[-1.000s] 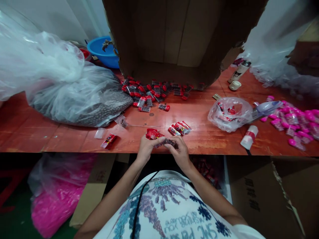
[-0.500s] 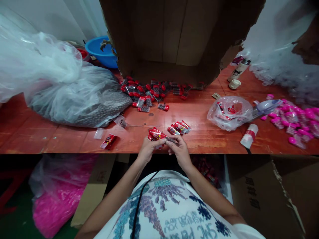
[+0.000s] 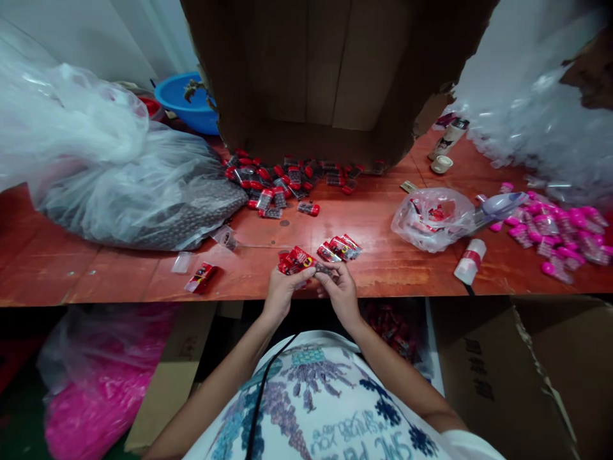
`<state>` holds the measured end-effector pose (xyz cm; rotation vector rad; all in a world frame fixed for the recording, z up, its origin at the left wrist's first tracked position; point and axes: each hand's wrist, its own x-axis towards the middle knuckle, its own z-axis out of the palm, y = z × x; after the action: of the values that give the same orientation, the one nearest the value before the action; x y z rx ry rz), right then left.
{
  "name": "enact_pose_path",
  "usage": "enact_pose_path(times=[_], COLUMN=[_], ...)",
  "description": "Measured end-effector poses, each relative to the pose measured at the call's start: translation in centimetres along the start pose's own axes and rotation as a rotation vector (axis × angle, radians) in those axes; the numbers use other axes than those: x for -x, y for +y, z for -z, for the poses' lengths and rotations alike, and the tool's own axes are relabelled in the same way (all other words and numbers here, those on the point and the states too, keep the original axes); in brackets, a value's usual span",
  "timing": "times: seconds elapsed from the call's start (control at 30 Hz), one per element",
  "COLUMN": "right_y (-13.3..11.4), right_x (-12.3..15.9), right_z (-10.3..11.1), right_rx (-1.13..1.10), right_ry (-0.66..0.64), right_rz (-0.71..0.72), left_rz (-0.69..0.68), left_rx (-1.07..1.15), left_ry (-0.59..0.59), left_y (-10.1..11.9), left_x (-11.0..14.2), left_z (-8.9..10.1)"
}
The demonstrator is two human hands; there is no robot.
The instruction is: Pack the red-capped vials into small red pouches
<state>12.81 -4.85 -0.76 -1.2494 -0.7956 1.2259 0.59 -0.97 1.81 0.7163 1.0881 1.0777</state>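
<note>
My left hand is closed on a small bunch of red printed wrappers near the table's front edge. Against them, the fingers of my right hand pinch a small clear container of dark beads, partly hidden by the fingertips. Just beyond lies a row of red printed packs. Another red pack rests to the left. Farther back, several small clear jars with red lids, filled with dark beads, are heaped before a cardboard box.
The open cardboard box stands at the back. A large clear bag of dark beads slumps at left, near a blue basin. At right are a plastic bag of red wrappers, a scoop, a white roll and pink-lidded jars.
The view has shifted slightly, so the table items appear a little farther left. Both hands keep nearly the same pose, holding the wrappers and the bead container together.
</note>
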Motion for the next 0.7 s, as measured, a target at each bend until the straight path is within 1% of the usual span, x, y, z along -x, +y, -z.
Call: enact_pose_path(times=[0.07,0.1,0.2,0.37,0.53,0.6,0.7], right_y=[0.2,0.2,0.1,-0.8,-0.5,0.0,0.5], right_x=[-0.3,-0.4,-0.6,-0.5,-0.9,-1.2,-1.8], right_z=[0.0,0.0,0.2,0.6,1.1,1.5,2.0], right_rx=[-0.114,-0.156,-0.203,-0.114,-0.005,0.102,0.321], right_ry=[-0.007,0.000,-0.001,-0.164,-0.220,-0.211,-0.161], right_rz=[-0.086,-0.106,-0.113,-0.061,-0.052,0.013,0.193], left_rz=[0.032,0.046,0.058,0.027,0.079,0.103,0.166], left_rx=[0.002,0.001,0.031,0.059,0.007,0.003,-0.014], left_ry=[-0.046,-0.059,-0.059,0.014,-0.068,-0.053,-0.003], left_y=[-0.2,-0.3,-0.4,0.0,-0.2,-0.5,-0.8], left_x=[0.1,0.1,0.0,-0.4,-0.2,-0.2,-0.5], left_z=[0.0,0.0,0.0,0.2,0.1,0.0,-0.1])
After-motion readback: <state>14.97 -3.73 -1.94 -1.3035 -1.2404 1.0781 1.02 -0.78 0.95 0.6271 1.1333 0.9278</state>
